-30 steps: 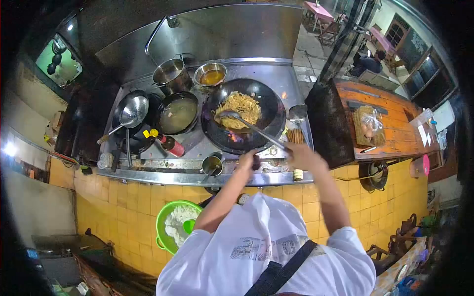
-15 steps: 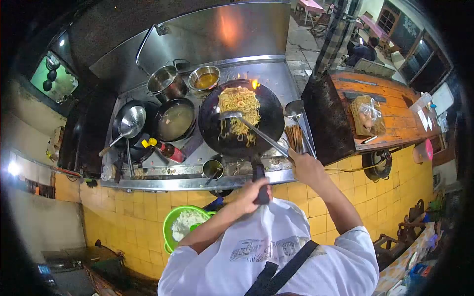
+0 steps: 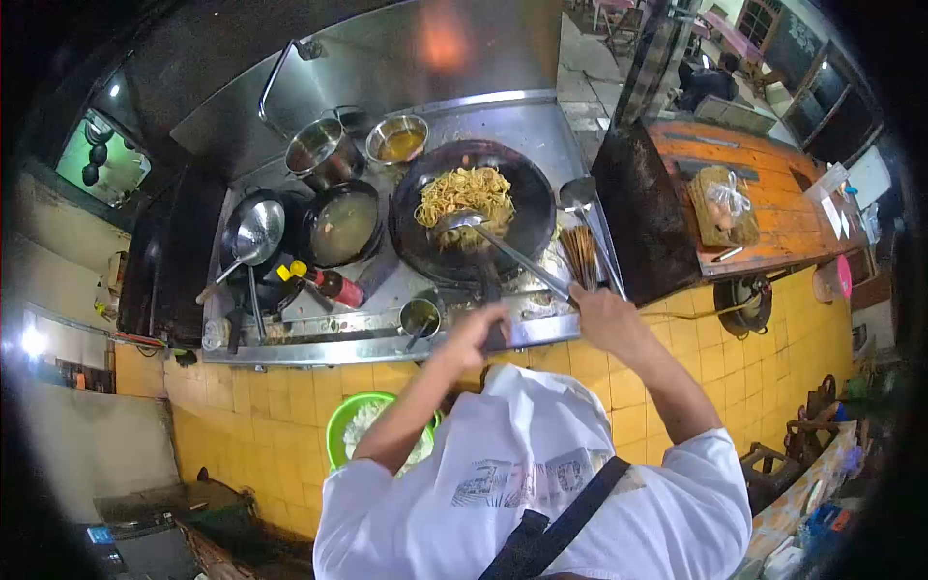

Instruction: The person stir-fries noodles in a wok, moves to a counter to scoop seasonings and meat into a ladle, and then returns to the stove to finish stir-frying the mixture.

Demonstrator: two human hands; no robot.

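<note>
Noodles [image 3: 466,193] lie heaped in a large black wok [image 3: 527,242] on the stove. My right hand [image 3: 607,317] is closed around the shaft of a long metal ladle [image 3: 527,266], whose bowl rests in the near side of the noodles. At the front of the wok, my left hand [image 3: 472,338] is on the dark handle [image 3: 497,333], closed around it; the fingers are somewhat blurred. A metal turner [image 3: 578,193] and a bundle of thin sticks [image 3: 580,253] lie right of the wok.
Left of the wok stand a pan of cloudy liquid [image 3: 343,227], a tall pot [image 3: 319,155], a bowl of yellowish liquid [image 3: 398,140], a skimmer [image 3: 259,232], a red-labelled bottle [image 3: 338,288] and a small cup [image 3: 420,317]. A green basin [image 3: 338,425] of rice is below. A person [image 3: 710,87] sits beyond the wooden table [image 3: 773,198].
The noodles have shifted from a long flat mass into a rounder heap. The wok tilts differently and the flames at its far edge are gone. Both hands have moved slightly forward.
</note>
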